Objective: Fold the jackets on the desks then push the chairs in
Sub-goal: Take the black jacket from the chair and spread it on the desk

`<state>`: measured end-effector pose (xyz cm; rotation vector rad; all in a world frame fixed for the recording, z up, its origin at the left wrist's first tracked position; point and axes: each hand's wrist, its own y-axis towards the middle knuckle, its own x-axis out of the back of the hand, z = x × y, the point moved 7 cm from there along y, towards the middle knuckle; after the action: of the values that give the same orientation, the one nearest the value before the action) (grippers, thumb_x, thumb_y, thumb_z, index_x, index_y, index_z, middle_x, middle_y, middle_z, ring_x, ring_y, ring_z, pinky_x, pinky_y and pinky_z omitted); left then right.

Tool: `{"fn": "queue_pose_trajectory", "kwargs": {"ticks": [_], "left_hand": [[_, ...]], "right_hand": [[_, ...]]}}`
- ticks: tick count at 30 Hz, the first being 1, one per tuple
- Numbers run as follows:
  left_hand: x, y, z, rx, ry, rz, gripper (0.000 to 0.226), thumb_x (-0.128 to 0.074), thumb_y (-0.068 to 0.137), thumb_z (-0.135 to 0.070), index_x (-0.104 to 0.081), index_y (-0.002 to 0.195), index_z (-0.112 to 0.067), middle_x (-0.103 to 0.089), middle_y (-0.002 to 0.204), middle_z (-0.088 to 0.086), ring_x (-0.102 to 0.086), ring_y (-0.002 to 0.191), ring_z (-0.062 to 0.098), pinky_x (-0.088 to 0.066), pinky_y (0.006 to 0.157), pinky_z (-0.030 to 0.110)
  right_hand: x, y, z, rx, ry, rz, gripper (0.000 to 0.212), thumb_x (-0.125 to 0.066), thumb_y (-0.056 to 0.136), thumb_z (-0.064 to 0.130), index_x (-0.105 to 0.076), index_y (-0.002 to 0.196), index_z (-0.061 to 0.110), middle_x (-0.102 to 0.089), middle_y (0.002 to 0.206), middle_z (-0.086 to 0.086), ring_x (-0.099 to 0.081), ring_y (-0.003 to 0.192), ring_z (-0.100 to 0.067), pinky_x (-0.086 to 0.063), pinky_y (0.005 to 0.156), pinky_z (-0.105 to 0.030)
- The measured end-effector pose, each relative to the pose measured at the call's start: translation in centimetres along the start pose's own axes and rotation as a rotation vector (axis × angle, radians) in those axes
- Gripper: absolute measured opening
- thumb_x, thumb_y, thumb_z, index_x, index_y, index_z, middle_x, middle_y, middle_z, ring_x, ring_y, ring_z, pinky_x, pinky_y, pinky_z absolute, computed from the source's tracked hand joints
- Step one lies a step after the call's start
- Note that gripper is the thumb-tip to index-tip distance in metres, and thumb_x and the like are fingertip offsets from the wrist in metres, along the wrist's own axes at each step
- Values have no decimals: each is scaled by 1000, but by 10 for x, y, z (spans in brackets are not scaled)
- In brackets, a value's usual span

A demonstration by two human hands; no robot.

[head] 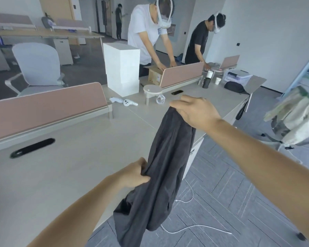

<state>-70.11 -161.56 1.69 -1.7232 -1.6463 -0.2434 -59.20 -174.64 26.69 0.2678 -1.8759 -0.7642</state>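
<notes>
A dark grey jacket point(166, 163) hangs in the air over the desk's right edge, its lower part drooping above the floor. My right hand point(194, 112) grips its top end, held out above the desk point(61, 175). My left hand point(135, 173) pinches the jacket's left edge lower down, near the desk's edge. A white chair point(37, 68) stands behind the pink divider at the left. Another chair point(291, 125) with pale cloth draped over it stands on the floor at the right.
Pink dividers point(48, 107) run along the desk's far side. A white box stack point(121, 68), a small stool point(152, 91), a controller point(125, 102), a phone point(177, 92), cups and a black bag point(234, 87) lie further back. Two people work beyond. A white cable point(191, 227) trails over the floor.
</notes>
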Motion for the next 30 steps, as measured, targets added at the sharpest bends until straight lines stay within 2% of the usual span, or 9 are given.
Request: {"fn": "queue_pose_trajectory", "kwargs": {"ticks": [3,8,12,14,18,23,25,27,30], "left_hand": [[0,-9,7,58,68,47,9,-66,88,-42,-63,96,-39,-62,71,-21,-59,60,3,-46,62,21],[1,-48,43,309,115,126,33,-74,73,-54,-57,67,-26,-48,53,-6,-46,52,18,-37,63,29],[-26,-83,60,478,163,85,23,-72,75,-32,-57,87,-21,-50,55,-9,-50,52,11,-40,59,24],[-16,-95,65,520,133,-63,16,-64,82,-23,-58,97,-22,-60,70,-8,-60,58,11,-47,55,23],[32,-136,68,661,270,-438,11,-57,95,-26,-52,104,-29,-63,105,2,-61,87,22,-50,69,31],[81,-191,29,912,301,-536,39,-49,99,-47,-66,97,-12,-67,93,8,-64,85,27,-48,72,33],[81,-214,14,1017,71,-567,49,-55,94,-57,-63,99,-9,-67,100,15,-62,81,25,-48,70,32],[65,-226,-9,1000,-407,-661,50,-63,91,-53,-61,109,-6,-70,104,15,-63,84,24,-48,75,32],[49,-228,-49,845,-642,-860,28,-65,95,-30,-55,88,-5,-68,59,9,-65,67,22,-52,78,39]], "right_hand": [[-19,-17,-29,-64,-56,137,23,-69,82,-5,-65,96,13,-48,69,-6,-42,37,-32,-52,44,-41],[-67,-14,-42,26,-83,346,2,-60,96,14,-62,95,13,-49,75,-3,-56,58,-37,-52,57,-40],[-104,-17,-34,89,45,598,59,-33,90,72,-60,100,21,-63,91,0,-61,88,-32,-51,72,-36],[-122,-25,-28,136,116,729,62,-43,78,84,-57,95,26,-58,84,3,-57,85,-28,-49,69,-34],[-146,-42,-19,232,171,907,69,-73,57,80,-57,98,27,-54,82,6,-57,82,-21,-39,55,-28],[-160,-32,-25,228,168,864,33,-64,93,41,-47,76,18,-47,80,0,-50,77,-26,-41,62,-33],[-162,-21,-37,130,217,848,36,-59,97,41,-46,74,16,-49,81,-1,-52,79,-27,-40,64,-33],[-167,-14,-47,-20,390,873,43,-59,96,45,-48,69,13,-53,75,-1,-54,74,-25,-39,61,-32],[-168,-16,-46,-260,732,891,46,-61,95,41,-42,64,12,-46,63,-3,-46,57,-22,-36,55,-29]]}}
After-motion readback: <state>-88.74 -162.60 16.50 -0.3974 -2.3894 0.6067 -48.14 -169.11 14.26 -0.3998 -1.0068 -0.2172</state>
